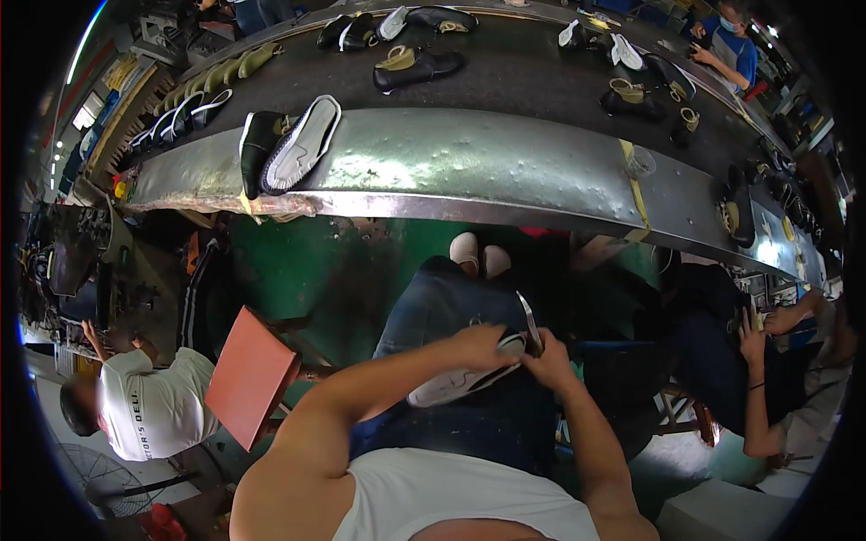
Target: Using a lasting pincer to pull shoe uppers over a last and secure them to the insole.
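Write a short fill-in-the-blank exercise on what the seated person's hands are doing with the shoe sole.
1. The left hand presses a white shoe sole down onto the person's ____.
2. The right hand holds a thin metal ____ at the sole's end.
3. On the metal bench edge ahead, a black shoe lies beside a sole with a ____ rim.

Missing words: lap; blade; black

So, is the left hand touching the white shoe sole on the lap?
Touching. In the head view the left hand lies flat on top of the white shoe sole, pressing it on the lap, with no gap between them.
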A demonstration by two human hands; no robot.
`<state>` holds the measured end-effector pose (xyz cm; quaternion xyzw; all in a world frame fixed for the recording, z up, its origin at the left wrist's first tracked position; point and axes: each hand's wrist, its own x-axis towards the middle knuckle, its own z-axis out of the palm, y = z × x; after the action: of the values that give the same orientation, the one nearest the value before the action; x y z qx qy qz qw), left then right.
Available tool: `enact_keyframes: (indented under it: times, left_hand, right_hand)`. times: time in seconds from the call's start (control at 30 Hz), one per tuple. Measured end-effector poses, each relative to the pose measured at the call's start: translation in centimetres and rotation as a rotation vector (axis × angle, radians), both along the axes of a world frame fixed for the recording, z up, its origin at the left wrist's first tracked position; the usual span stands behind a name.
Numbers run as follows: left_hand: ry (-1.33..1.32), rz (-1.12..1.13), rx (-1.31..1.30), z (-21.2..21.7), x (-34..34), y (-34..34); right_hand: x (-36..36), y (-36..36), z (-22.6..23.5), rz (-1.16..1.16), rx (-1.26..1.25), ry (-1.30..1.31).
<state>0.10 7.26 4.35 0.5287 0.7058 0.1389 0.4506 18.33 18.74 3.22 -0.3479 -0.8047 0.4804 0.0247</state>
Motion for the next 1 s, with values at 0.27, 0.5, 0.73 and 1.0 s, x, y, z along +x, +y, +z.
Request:
enact_keyframes:
  times: [0.27,0.5,0.73,1.0]
  left_hand:
    - [-0.169,0.111,0.082,-2.4,-1.8,2.5]
    - [-0.676,0.611,0.656,4.3,-3.5,-3.5]
    - [-0.649,0.536,0.544,1.5,-3.7,-7.4]
    - [-0.443,0.499,0.583,3.4,-3.5,-7.4]
  right_hand:
    - [0.0,2.8,-2.9,-0.16,-0.388,0.156]
    - [2.9,-2.2,7.2,-0.11,-0.331,0.187]
    - [1.3,-6.0,9.7,0.235,-0.492,0.052]
    - [-0.9,-6.3,9.5,0.13,-0.916,0.124]
